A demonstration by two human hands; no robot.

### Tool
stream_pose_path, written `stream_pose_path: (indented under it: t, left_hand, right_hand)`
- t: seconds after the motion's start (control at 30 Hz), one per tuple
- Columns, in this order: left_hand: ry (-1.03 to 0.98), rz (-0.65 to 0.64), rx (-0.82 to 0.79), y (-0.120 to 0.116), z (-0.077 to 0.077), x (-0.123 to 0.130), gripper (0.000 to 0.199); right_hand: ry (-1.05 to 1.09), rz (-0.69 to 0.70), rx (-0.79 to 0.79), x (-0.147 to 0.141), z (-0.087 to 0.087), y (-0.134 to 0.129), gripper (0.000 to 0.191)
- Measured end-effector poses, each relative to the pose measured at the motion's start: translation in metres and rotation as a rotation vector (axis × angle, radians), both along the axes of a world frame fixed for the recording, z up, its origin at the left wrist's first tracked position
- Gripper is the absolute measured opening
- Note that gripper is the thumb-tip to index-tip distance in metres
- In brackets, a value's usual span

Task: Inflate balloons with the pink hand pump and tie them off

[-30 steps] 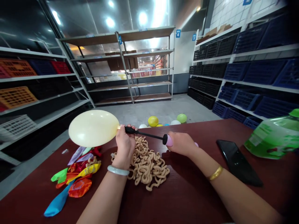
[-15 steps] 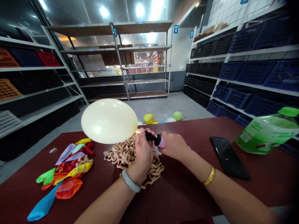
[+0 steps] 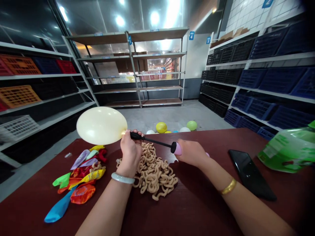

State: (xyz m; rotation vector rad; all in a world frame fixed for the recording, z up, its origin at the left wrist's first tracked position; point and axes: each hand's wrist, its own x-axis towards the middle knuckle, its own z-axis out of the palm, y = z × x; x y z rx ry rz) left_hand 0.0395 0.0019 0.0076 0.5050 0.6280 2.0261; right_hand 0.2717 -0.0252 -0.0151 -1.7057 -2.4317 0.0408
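A pale yellow inflated balloon (image 3: 102, 125) points to the left, its neck pinched in my left hand (image 3: 131, 149). The same hand closes round the black front end of a hand balloon pump (image 3: 157, 142). My right hand (image 3: 193, 152) is wrapped round the pump's pink end, and a length of thin black rod shows between the two hands. Beneath them a heap of beige curly strands (image 3: 155, 173) lies on the table. Left of it are several flat balloons (image 3: 82, 195) in red, blue, green, yellow and purple.
On the dark red table's (image 3: 197, 209) right side lie a black phone (image 3: 251, 173) and a green liquid-filled bottle (image 3: 287, 149). Several inflated balloons (image 3: 161, 127) sit beyond the far edge. Shelves (image 3: 137, 78) with crates stand around.
My hands have moved apart, drawing the pump out so its rod shows. My left hand and the balloon shifted left. The view has turned slightly left.
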Motion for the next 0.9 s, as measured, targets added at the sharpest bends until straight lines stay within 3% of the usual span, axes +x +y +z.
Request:
stream_pose_path:
  t: [0.17, 0.47, 0.6, 0.77, 0.9]
  left_hand:
    - [0.01, 0.001, 0.057, 0.0, -0.005, 0.004, 0.02]
    - [0.07, -0.179, 0.032, -0.03, -0.03, 0.076, 0.022]
    - [0.055, -0.222, 0.026, -0.041, -0.035, 0.094, 0.024]
    - [0.098, -0.205, 0.026, -0.038, -0.027, 0.086, 0.023]
    - [0.094, -0.116, 0.05, -0.02, -0.016, 0.054, 0.023]
  right_hand:
    - [-0.036, -0.008, -0.004, 0.007, 0.001, 0.002, 0.027]
    - [-0.023, -0.003, -0.006, -0.007, 0.009, -0.014, 0.03]
    - [0.011, 0.004, 0.006, -0.011, 0.01, -0.017, 0.029]
    - [0.051, -0.011, -0.003, -0.012, 0.005, -0.012, 0.027]
    - [0.045, -0.009, -0.012, -0.007, 0.0, -0.005, 0.025]
